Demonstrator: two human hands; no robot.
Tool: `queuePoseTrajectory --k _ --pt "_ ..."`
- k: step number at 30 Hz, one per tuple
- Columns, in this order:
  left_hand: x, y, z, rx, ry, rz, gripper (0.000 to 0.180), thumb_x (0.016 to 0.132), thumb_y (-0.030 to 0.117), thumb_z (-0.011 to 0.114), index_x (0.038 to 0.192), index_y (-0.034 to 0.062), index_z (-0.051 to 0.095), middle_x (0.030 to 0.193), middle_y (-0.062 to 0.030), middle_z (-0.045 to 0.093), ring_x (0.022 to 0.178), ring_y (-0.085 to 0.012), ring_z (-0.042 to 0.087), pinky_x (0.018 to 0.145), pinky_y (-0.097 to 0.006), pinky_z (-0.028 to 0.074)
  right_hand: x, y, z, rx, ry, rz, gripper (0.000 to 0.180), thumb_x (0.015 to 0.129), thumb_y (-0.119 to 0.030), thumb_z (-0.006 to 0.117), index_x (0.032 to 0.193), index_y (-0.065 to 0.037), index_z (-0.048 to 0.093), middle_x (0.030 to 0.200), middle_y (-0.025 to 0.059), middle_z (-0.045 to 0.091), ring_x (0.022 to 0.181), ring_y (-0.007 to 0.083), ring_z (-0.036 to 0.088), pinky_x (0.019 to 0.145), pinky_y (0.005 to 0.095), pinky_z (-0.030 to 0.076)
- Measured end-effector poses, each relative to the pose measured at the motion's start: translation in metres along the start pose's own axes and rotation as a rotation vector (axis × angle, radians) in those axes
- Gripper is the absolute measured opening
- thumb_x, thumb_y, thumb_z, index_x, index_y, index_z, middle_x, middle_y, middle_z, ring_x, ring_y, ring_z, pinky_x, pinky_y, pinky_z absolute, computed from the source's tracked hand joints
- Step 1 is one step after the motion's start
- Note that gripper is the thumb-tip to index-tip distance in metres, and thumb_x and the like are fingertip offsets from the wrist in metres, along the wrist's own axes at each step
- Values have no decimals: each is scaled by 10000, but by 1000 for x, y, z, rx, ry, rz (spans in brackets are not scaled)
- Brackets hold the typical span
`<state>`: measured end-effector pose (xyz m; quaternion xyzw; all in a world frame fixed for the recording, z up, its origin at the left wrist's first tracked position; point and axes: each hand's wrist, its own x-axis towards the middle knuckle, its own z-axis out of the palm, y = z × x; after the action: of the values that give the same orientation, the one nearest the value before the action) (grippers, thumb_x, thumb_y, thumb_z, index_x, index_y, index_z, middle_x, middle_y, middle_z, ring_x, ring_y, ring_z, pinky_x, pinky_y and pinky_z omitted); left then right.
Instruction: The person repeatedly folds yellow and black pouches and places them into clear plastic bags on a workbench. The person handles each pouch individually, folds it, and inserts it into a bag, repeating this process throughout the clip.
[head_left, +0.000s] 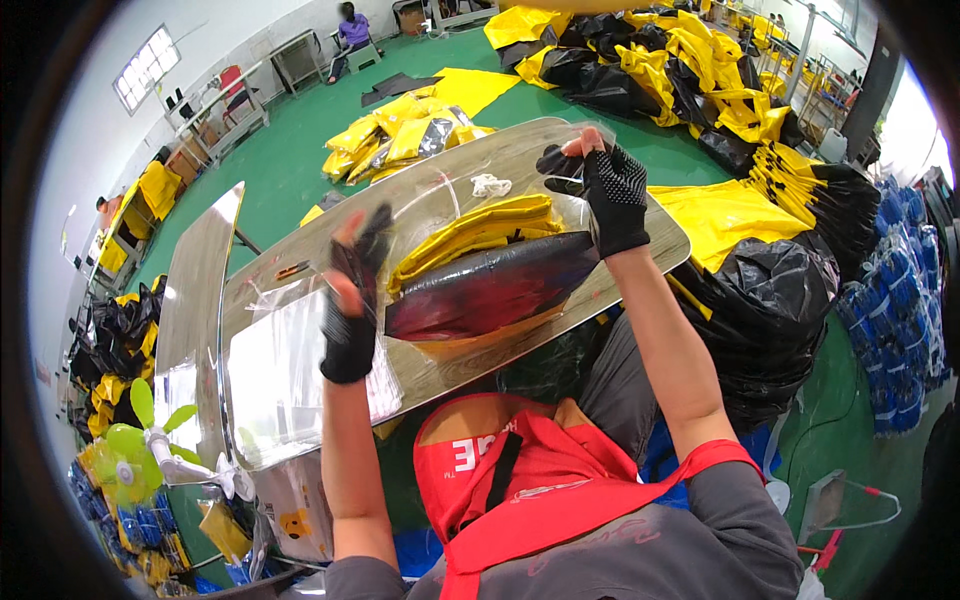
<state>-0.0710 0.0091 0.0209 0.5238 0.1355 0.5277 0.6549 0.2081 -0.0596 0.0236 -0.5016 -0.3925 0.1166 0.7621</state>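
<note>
A clear plastic bag (pixel 480 215) is gripped at both ends by the gloved left hand (pixel 352 300) and right hand (pixel 605 190), fingers closed. Between them, over the shiny desk (pixel 290 390), a folded yellow-and-black garment (pixel 485 270) is held inside it.

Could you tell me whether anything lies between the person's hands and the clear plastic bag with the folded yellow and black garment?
Nothing visible does. The left hand and right hand both already grip the clear plastic bag, which wraps the folded garment above the shiny metal table.
</note>
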Motion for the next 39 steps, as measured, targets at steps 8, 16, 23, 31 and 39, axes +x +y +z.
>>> queuePoseTrajectory --k 8,16,23,31,39 --pt "-53 27 -6 786 243 198 472 1009 330 438 778 -18 656 732 -74 647 689 -138 574 684 -262 448 -42 -81 11 183 -100 -86 365 987 -313 505 846 2 622 714 70 624 595 136 617 593 271 524" --pt "-47 -104 -122 965 188 -314 500 960 387 490 738 -16 688 642 -102 640 574 -185 564 578 -336 432 -36 100 20 -804 -390 28 427 969 -378 413 917 -12 627 885 199 667 831 383 627 728 479 470" --pt "-14 -180 -133 784 261 -542 417 923 375 547 934 -21 677 765 -122 653 660 -241 575 639 -363 446 -151 124 64 -1023 -890 -279 570 907 -531 440 1297 -123 521 1278 121 561 1187 318 511 1065 502 295" --pt "12 -209 -191 702 175 -425 344 945 290 518 945 -5 694 871 -58 688 743 -135 617 669 -278 476 -126 150 78 -858 -987 -65 455 913 -432 501 1235 -119 578 1161 131 614 1083 307 563 960 440 407" --pt "31 -154 -134 398 293 -464 367 962 303 548 1072 -33 647 922 -62 669 780 -138 618 717 -239 481 -59 183 162 -893 -987 -445 164 827 -198 557 872 -89 671 856 100 645 847 284 630 704 412 512"
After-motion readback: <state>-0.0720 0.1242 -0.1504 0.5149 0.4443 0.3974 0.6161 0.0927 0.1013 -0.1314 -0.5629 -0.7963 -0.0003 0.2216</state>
